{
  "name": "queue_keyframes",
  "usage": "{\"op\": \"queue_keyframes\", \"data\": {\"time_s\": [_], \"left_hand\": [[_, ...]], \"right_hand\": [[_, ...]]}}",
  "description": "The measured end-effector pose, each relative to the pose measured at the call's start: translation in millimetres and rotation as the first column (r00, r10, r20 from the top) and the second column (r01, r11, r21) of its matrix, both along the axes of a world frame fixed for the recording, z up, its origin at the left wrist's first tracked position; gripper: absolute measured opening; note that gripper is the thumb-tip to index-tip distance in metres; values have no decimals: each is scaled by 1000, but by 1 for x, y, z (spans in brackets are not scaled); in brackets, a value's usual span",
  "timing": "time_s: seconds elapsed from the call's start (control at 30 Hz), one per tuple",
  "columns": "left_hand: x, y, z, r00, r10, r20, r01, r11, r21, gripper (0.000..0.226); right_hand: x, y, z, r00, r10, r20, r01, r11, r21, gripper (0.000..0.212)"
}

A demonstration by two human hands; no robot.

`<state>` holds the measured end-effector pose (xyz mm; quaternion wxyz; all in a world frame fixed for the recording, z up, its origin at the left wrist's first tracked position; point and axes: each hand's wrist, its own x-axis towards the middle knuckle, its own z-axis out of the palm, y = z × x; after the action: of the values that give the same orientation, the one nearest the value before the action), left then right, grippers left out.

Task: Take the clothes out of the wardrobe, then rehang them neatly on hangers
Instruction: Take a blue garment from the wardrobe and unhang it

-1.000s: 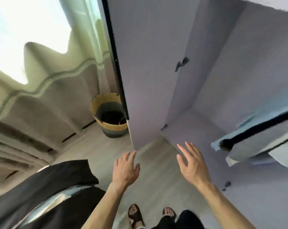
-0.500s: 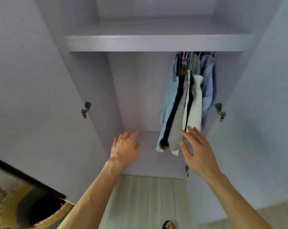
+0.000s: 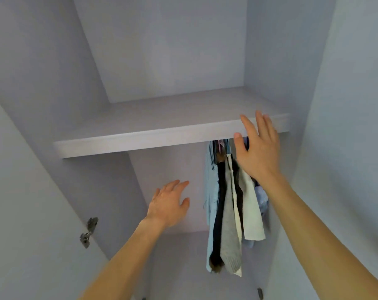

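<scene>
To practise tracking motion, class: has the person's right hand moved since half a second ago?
Yes. The right hand has risen from the hems of the clothes to the front edge of the shelf.

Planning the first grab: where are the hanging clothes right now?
In the head view, the hanging clothes bunch right of centre under the shelf, partly behind the open right hand, with the left hand just to their left.

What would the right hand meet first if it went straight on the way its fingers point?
Probably the front edge of the shelf: the fingertips of the right hand overlap it in the picture. Depth is unclear, so it might instead pass beneath, into the hangers above the hanging clothes.
</scene>
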<state>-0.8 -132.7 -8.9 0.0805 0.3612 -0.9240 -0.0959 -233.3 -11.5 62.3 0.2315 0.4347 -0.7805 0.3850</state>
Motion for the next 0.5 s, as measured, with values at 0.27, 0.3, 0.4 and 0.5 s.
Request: {"op": "queue_keyframes", "data": {"time_s": [0.27,0.3,0.4,0.5], "left_hand": [[-71,-31,-15,1000,-1,21,-2,987,163,52],[-83,-35,-19,1000,3,7,-4,978,209,52],[-122,-48,-35,1000,26,-18,-18,932,362,55],[-158,-60,-46,999,32,-4,-27,902,430,57]], "right_hand": [[-82,-64,-7,945,-150,-289,188,976,108,46],[-87,-66,-10,929,-156,-334,183,982,49,45],[-99,-70,-17,900,-166,-404,161,986,-44,43],[-106,-78,-26,872,-200,-446,165,979,-118,46]]}}
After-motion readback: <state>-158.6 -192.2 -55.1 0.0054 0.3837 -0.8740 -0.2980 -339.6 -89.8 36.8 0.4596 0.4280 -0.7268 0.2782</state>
